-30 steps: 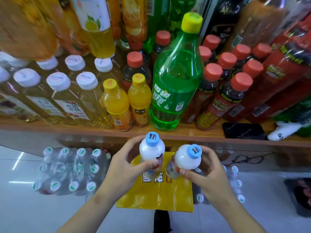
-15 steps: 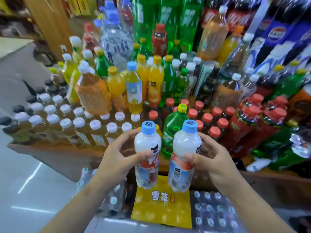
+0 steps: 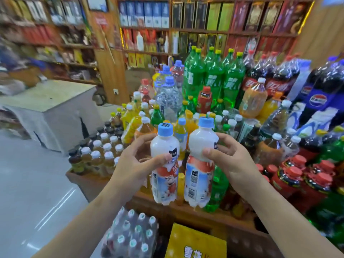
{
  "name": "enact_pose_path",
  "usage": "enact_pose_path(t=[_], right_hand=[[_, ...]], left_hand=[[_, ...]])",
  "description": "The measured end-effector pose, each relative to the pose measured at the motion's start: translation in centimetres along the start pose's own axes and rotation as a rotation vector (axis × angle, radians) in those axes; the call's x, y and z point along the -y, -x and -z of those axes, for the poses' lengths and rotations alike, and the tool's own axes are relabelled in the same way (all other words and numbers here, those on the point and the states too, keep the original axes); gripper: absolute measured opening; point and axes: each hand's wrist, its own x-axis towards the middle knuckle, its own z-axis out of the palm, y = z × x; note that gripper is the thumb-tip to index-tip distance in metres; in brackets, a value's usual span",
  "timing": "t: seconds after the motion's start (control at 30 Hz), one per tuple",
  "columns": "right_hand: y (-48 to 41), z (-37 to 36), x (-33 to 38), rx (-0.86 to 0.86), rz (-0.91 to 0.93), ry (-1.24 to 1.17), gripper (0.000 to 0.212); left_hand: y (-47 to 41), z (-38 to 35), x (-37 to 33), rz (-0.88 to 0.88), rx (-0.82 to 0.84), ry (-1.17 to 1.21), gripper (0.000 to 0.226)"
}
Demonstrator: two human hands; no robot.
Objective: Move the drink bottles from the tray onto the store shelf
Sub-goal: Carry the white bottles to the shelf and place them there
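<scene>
I hold two white milk-drink bottles with blue caps, upright and side by side, above the front edge of the wooden store shelf (image 3: pixel 119 185). My left hand (image 3: pixel 134 164) grips the left bottle (image 3: pixel 164 164) around its upper body. The right bottle (image 3: pixel 200 174) is gripped by my right hand (image 3: pixel 229 155) at its shoulder. The two bottles almost touch. Below them on the floor lies a yellow carton (image 3: pixel 195 243); whether it is the tray I cannot tell.
The shelf is crowded with drinks: small tea bottles (image 3: pixel 104 148) at the left, orange juice in the middle, tall green soda bottles (image 3: pixel 214 81) behind, red-capped bottles (image 3: pixel 301 174) at the right. A shrink-wrapped water pack (image 3: pixel 132 237) lies on the floor. A white counter (image 3: pixel 50 108) stands left.
Both hands have lifted the two bottles from near floor level up to shelf height. My head has tilted up, so the back wall shelves have come into view.
</scene>
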Motion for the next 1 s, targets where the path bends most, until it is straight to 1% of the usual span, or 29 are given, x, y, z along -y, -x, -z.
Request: enact_pose_path(t=[0.07,0.17,0.27,0.33,0.43,0.53,0.6,0.67,0.7,0.77,0.8,0.9,1.0], right_hand=[[-1.0,-1.6,1.1,0.029,0.015,0.020,0.072],[-2.3,-4.0,2.4,0.085,0.039,0.048,0.069],[-3.7,-6.5,3.0,0.130,0.070,0.110,0.052],[-4.8,-8.1,3.0,0.164,0.079,0.139,0.045],[-6.4,-10.7,2.9,0.225,0.088,0.162,0.048],[-7.7,-13.5,2.7,0.306,0.111,0.175,0.045],[-8.5,-15.9,2.5,0.376,0.129,0.165,0.052],[-8.8,-18.3,2.2,0.443,0.146,0.143,0.062],[-8.8,-19.4,2.1,0.467,0.155,0.132,0.065],[-8.7,-21.9,1.6,0.507,0.176,0.093,0.065],[-8.6,-23.0,1.4,0.525,0.189,0.078,0.061],[-7.8,-26.8,1.2,0.618,0.231,0.056,0.040],[-7.2,-30.3,1.2,0.688,0.235,0.033,0.034]], left_hand=[[-0.1,1.1,-1.0,-0.009,-0.032,-0.004,0.051],[-0.2,3.0,-2.3,-0.040,-0.077,-0.019,0.053],[0.0,5.1,-3.3,-0.056,-0.146,-0.026,0.060],[0.3,6.6,-3.7,-0.055,-0.206,-0.038,0.064],[1.1,9.0,-4.2,-0.042,-0.291,-0.049,0.057],[2.4,11.3,-4.8,-0.028,-0.350,-0.071,0.051],[3.5,12.8,-5.4,-0.023,-0.399,-0.082,0.051],[4.7,14.3,-5.9,-0.011,-0.422,-0.106,0.041],[5.2,14.9,-6.0,-0.006,-0.426,-0.117,0.034],[6.7,16.3,-6.2,-0.004,-0.458,-0.139,0.031],[7.3,16.8,-6.3,-0.003,-0.479,-0.150,0.031],[9.3,18.9,-6.5,0.003,-0.574,-0.165,0.036],[11.3,21.1,-6.7,0.001,-0.640,-0.187,0.034]])
